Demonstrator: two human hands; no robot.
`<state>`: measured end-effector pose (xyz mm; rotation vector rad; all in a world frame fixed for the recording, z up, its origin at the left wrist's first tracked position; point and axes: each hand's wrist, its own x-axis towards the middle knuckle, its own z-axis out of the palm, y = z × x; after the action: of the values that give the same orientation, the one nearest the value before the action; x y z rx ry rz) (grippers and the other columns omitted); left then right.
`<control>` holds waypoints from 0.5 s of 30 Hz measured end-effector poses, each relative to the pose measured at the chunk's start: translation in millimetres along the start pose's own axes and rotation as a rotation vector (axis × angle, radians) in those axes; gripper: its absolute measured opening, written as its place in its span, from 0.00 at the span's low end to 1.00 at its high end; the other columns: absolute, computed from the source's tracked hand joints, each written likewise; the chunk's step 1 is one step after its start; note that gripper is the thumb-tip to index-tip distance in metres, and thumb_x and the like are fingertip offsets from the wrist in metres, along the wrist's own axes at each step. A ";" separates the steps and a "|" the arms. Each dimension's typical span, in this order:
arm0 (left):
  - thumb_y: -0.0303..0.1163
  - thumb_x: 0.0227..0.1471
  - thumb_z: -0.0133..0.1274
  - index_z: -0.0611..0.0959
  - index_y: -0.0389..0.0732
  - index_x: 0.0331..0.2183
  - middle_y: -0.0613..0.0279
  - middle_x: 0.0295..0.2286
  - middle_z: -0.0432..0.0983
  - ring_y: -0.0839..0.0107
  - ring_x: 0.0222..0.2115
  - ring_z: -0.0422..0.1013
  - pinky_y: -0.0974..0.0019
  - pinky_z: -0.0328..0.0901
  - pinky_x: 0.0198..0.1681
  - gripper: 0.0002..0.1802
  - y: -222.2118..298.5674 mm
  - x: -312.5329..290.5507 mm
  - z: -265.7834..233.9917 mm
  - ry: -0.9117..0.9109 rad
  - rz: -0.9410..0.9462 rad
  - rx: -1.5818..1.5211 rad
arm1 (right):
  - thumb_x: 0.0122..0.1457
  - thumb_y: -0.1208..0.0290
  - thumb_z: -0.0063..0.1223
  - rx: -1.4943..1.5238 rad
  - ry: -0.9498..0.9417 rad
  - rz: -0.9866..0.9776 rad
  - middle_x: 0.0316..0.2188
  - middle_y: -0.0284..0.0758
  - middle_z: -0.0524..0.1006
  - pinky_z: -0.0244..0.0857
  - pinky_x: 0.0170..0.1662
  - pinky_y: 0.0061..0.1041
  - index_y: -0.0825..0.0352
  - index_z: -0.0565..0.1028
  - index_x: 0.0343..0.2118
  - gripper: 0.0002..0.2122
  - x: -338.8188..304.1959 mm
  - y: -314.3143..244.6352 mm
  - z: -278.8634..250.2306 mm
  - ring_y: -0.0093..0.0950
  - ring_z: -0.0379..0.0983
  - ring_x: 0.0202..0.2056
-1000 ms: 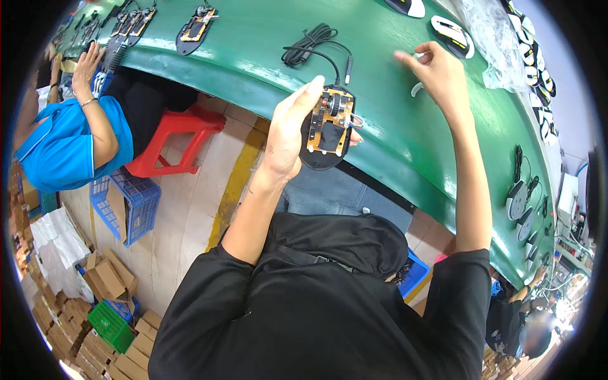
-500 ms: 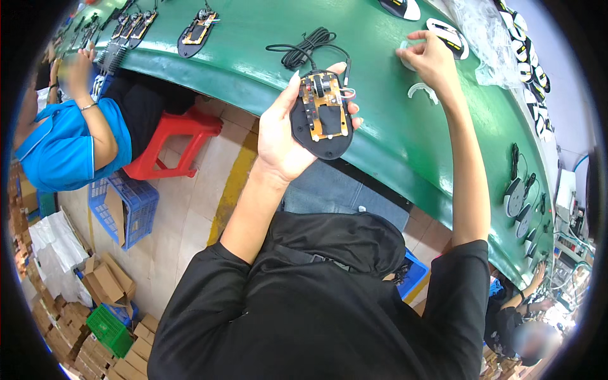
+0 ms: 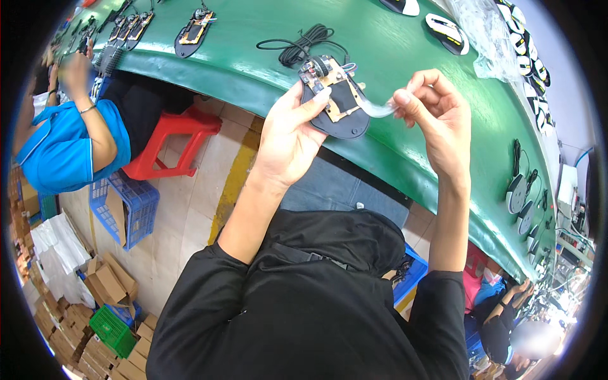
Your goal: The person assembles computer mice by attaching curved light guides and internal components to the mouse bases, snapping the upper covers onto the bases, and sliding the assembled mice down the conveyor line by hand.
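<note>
My left hand (image 3: pixel 284 139) grips an opened computer mouse base (image 3: pixel 349 128), tilted above the bench's front edge. Its top cover is off, so the tan circuit board (image 3: pixel 330 77) and scroll wheel show. A coiled black cable (image 3: pixel 305 49) lies on the bench just beyond it. Between the thumb and fingers of my right hand (image 3: pixel 441 117) is a clear curved plastic strip (image 3: pixel 378 112). The strip's far end reaches the right edge of the mouse base; whether it touches I cannot tell.
White-and-black mouse covers (image 3: pixel 447 33) lie on the green bench (image 3: pixel 247 47) at the far right, near clear plastic bags (image 3: pixel 487 44). Another opened mouse base (image 3: pixel 194 33) sits to the left. Co-workers sit at both sides. A red stool (image 3: pixel 174 142) and blue crate (image 3: pixel 123 209) stand at left.
My right hand has come back from the far right of the bench toward the mouse base, bringing the clear strip. The mouse base has turned and tilted in my left hand.
</note>
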<state>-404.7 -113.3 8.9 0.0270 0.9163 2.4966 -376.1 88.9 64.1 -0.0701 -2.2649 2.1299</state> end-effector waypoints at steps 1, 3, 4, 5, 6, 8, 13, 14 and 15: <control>0.29 0.63 0.41 0.60 0.25 0.57 0.40 0.53 0.65 0.49 0.54 0.65 0.43 0.61 0.58 0.25 -1.2 -0.8 1.3 0.000 -0.001 0.003 | 0.56 0.77 0.60 0.047 0.000 0.056 0.28 0.38 0.81 0.71 0.36 0.18 0.72 0.73 0.36 0.08 -1.2 4.1 -3.1 0.20 0.77 0.30; 0.24 0.60 0.45 0.58 0.37 0.60 0.48 0.51 0.67 0.58 0.49 0.70 0.52 0.69 0.51 0.28 -3.9 -4.5 6.1 0.029 0.069 0.007 | 0.53 0.78 0.62 0.116 0.042 0.122 0.26 0.38 0.81 0.71 0.31 0.16 0.73 0.76 0.34 0.08 -5.9 9.9 -1.5 0.19 0.76 0.26; 0.22 0.59 0.48 0.57 0.42 0.61 0.52 0.50 0.68 0.62 0.47 0.72 0.56 0.73 0.47 0.32 -5.0 -5.4 7.6 0.044 0.105 0.008 | 0.53 0.78 0.62 0.119 0.040 0.122 0.26 0.38 0.81 0.71 0.31 0.16 0.73 0.76 0.34 0.08 -9.7 10.6 2.9 0.19 0.76 0.26; 0.22 0.59 0.48 0.57 0.42 0.61 0.52 0.50 0.68 0.62 0.47 0.72 0.56 0.73 0.47 0.32 -6.4 -4.9 8.2 0.047 0.105 0.010 | 0.53 0.78 0.63 0.062 0.088 0.162 0.26 0.38 0.81 0.71 0.31 0.16 0.74 0.77 0.34 0.08 -13.5 11.1 7.7 0.19 0.76 0.26; 0.22 0.58 0.49 0.56 0.46 0.62 0.53 0.50 0.68 0.63 0.46 0.72 0.57 0.74 0.45 0.34 -7.7 -4.1 8.5 0.059 0.144 0.040 | 0.52 0.78 0.63 0.006 0.134 0.202 0.25 0.38 0.81 0.71 0.30 0.16 0.75 0.78 0.33 0.08 -16.0 12.7 12.6 0.19 0.76 0.25; 0.21 0.58 0.50 0.54 0.50 0.63 0.53 0.49 0.69 0.64 0.45 0.73 0.58 0.75 0.44 0.37 -9.0 -3.8 13.0 0.064 0.180 0.070 | 0.51 0.79 0.64 0.049 0.153 0.198 0.25 0.37 0.81 0.71 0.30 0.15 0.75 0.79 0.32 0.07 -18.9 17.1 18.5 0.19 0.76 0.25; 0.14 0.49 0.56 0.50 0.44 0.64 0.53 0.51 0.64 0.65 0.50 0.67 0.59 0.68 0.52 0.47 -14.0 -2.9 9.9 0.000 0.282 0.297 | 0.52 0.79 0.64 0.051 0.214 0.163 0.25 0.37 0.81 0.70 0.30 0.14 0.76 0.79 0.32 0.07 -19.0 22.9 30.2 0.18 0.75 0.25; 0.14 0.49 0.56 0.50 0.44 0.64 0.53 0.51 0.64 0.65 0.50 0.67 0.59 0.68 0.52 0.47 -16.1 -3.6 10.6 -0.002 0.276 0.295 | 0.52 0.79 0.64 0.006 0.228 0.149 0.25 0.37 0.81 0.70 0.30 0.14 0.77 0.79 0.33 0.08 -19.6 22.9 31.7 0.18 0.75 0.25; 0.12 0.46 0.55 0.47 0.44 0.65 0.52 0.53 0.62 0.65 0.51 0.66 0.60 0.66 0.54 0.51 -18.2 -5.0 13.0 -0.056 0.300 0.301 | 0.52 0.79 0.64 0.005 0.234 0.152 0.25 0.37 0.81 0.70 0.30 0.14 0.77 0.79 0.33 0.08 -19.8 23.0 32.8 0.18 0.75 0.25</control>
<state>-390.2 -95.6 8.5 0.3538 1.3402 2.5816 -357.9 56.6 39.2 -0.4793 -2.1821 2.0676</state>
